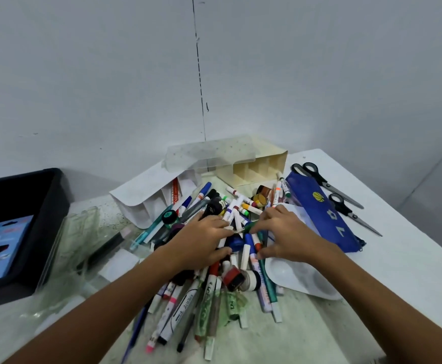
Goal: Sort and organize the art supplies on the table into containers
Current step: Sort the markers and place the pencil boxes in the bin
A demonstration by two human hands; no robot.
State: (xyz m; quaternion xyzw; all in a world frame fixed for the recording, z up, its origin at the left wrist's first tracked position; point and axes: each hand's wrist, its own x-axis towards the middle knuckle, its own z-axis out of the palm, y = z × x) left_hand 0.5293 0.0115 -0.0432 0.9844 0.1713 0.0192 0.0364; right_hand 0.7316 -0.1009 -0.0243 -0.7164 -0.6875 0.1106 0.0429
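Both hands deep in the marker pile mid-table: left hand spread flat on it, right hand pinching a green pen.

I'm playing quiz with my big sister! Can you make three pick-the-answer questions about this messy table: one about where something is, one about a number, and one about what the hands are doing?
1. Where do the scissors lie?
A. right of the blue pouch
B. inside the black bin
C. under the pile of markers

2. How many pairs of scissors are there?
A. one
B. two
C. four

3. What are the two hands doing?
A. resting flat off the table
B. holding the scissors
C. reaching into the pile of markers

Answers:
1 A, they lie on the bare table beyond the pouch's right edge.
2 B, two pairs with black handles lie side by side.
3 C, the left hand and the right hand meet over the pile, fingers among the markers.
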